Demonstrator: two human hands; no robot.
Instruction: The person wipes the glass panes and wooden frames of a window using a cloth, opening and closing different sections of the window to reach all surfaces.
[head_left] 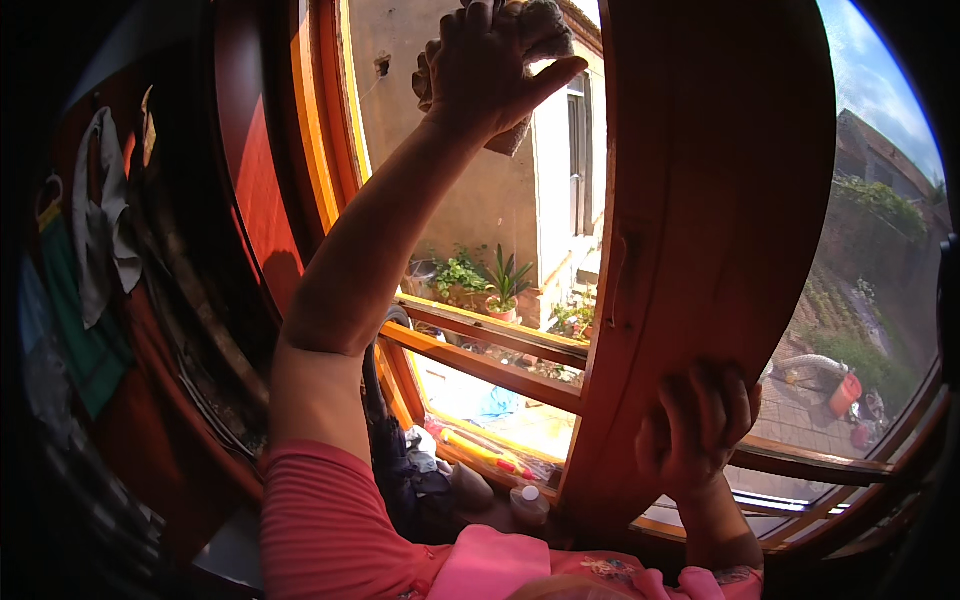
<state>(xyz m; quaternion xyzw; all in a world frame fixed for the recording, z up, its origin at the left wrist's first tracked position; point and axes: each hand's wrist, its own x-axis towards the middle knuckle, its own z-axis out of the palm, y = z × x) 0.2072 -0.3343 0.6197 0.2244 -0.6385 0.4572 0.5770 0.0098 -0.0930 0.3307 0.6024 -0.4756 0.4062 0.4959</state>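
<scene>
At the top middle, my left hand [478,75] presses a crumpled greyish-brown cloth [545,30] against the window pane [490,190]. Its fingers bend over the cloth and the thumb sticks out to the right. A corner of the cloth hangs below the palm. My left arm reaches up, bare below a pink sleeve. Lower right, my right hand [697,425] is in shadow, its fingers curled against the broad dark-brown wooden window frame [690,220]. Whether those fingers wrap round an edge is hard to see.
Two wooden rails [480,365] cross the window low down. A clear bottle with a white cap [530,505] and a plastic-wrapped yellow item [485,452] are near the sill. Clothes [100,220] hang at the left. Potted plants [503,285] stand outside; another pane [850,300] is at the right.
</scene>
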